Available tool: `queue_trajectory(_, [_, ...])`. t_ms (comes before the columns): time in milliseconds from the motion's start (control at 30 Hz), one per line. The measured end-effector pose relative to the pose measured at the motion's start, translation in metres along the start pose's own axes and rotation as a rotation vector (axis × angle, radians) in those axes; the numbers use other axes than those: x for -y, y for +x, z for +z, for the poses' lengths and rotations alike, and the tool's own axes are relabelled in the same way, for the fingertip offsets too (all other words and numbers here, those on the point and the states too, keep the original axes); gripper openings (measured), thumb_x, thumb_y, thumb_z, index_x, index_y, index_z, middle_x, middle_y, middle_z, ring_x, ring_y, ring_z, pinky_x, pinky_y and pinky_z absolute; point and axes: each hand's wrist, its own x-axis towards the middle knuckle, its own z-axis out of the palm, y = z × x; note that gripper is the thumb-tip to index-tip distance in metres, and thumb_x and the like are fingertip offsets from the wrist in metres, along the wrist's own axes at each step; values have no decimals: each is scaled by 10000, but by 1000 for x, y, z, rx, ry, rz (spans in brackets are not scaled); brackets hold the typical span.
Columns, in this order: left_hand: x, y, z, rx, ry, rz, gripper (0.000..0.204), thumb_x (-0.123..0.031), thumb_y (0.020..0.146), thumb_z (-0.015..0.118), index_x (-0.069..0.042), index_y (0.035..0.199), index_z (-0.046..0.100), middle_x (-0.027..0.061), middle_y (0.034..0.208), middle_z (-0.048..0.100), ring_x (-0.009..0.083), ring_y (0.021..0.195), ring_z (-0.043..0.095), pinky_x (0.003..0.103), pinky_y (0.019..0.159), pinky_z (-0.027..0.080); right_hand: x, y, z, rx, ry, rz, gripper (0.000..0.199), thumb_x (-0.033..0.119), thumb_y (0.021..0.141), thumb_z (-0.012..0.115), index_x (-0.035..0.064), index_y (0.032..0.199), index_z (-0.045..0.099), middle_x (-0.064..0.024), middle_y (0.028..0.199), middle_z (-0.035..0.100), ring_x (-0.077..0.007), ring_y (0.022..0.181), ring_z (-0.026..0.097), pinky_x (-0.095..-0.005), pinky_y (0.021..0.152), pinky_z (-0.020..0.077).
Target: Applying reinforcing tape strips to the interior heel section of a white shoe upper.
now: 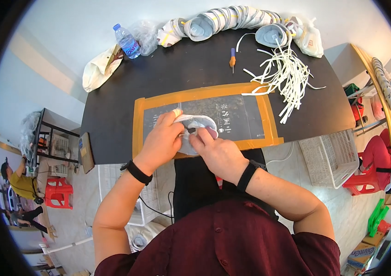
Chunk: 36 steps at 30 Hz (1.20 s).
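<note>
Above the near edge of the table I hold a small cap-like fabric piece [209, 123], grey inside with a pale rim. My left hand [162, 134] is closed round its left edge, the fingertips at the top rim. My right hand [217, 151] reaches into the hollow from the right, fingers bent and closed on the fabric near a small dark spot. What exactly lies between those fingers is hidden. Beneath both hands lies a dark printed sheet [246, 120], bordered with wide orange-brown tape [269, 115].
Nested grey-and-white fabric pieces [225, 19] line the table's back. White strips [287, 76] heap at right, beside an orange-and-blue handled tool [232, 59]. A water bottle [127, 42] and pale cloth piece [101, 69] stand back left. A white crate [329, 156] sits below right.
</note>
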Motion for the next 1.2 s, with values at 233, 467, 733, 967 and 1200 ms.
queue_trajectory(233, [-2, 0, -2, -17, 91, -27, 78, -25, 740, 656, 1, 776, 591, 209, 1263, 542, 413, 1226, 472, 452, 990, 434, -1, 1, -2, 22, 23, 4, 491, 102, 815, 569, -6, 1291, 511, -152, 1164, 542, -206, 639, 660, -313, 567, 545])
queue_trajectory(467, [-1, -2, 5, -35, 7, -79, 102, -81, 743, 669, 9, 735, 621, 232, 1264, 540, 457, 1268, 415, 491, 1023, 394, 0, -1, -5, 9, 64, 1, 479, 96, 810, 572, 22, 1282, 539, -155, 1166, 538, -210, 641, 657, -327, 586, 547])
queue_trajectory(733, [-7, -5, -2, 44, 81, -91, 130, -79, 727, 714, 2, 743, 614, 234, 1294, 520, 444, 1278, 405, 485, 1044, 382, 3, -8, -12, -1, 157, 16, 387, 101, 817, 576, 26, 1196, 563, -173, 1231, 532, -215, 629, 654, -327, 573, 546])
queue_trajectory(967, [-3, -4, 2, 23, -29, -132, 113, -26, 686, 698, 1, 772, 630, 204, 1336, 498, 413, 1251, 453, 436, 1009, 436, 3, 19, -52, -157, 289, -42, 118, 118, 820, 599, 77, 930, 583, -57, 957, 593, -270, 686, 660, -371, 570, 544])
queue_trajectory(1200, [3, -5, 1, 74, -25, -123, 301, 6, 697, 660, 28, 996, 649, 189, 1357, 470, 401, 1242, 458, 434, 1007, 433, -17, 30, -27, 63, 204, -3, 199, 116, 802, 612, 75, 997, 606, -92, 966, 597, -301, 754, 670, -413, 632, 558])
